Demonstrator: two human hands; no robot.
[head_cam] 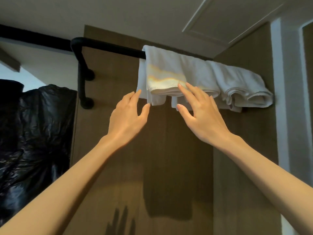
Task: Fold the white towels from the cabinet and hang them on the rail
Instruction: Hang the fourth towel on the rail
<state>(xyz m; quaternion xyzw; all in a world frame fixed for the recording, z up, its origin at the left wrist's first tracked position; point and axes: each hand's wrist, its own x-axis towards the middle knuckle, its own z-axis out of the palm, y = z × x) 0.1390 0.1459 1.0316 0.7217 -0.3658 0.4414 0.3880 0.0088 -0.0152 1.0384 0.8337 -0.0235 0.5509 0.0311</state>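
A black rail (111, 48) runs high across a brown wall. Two folded white towels hang over it side by side: the left towel (166, 73), with a patch of coloured light on it, and the right towel (240, 83) against the corner. My left hand (128, 116) is raised with straight, spread fingers; its fingertips reach the left towel's lower left edge. My right hand (201, 112) is also spread, with fingertips touching the left towel's lower fold. Neither hand grips anything.
A shiny black plastic bag (33, 133) hangs or stands at the left. The rail's black bracket (83, 73) bends down to the wall. A white door frame (279, 99) borders the right side. The ceiling is close above.
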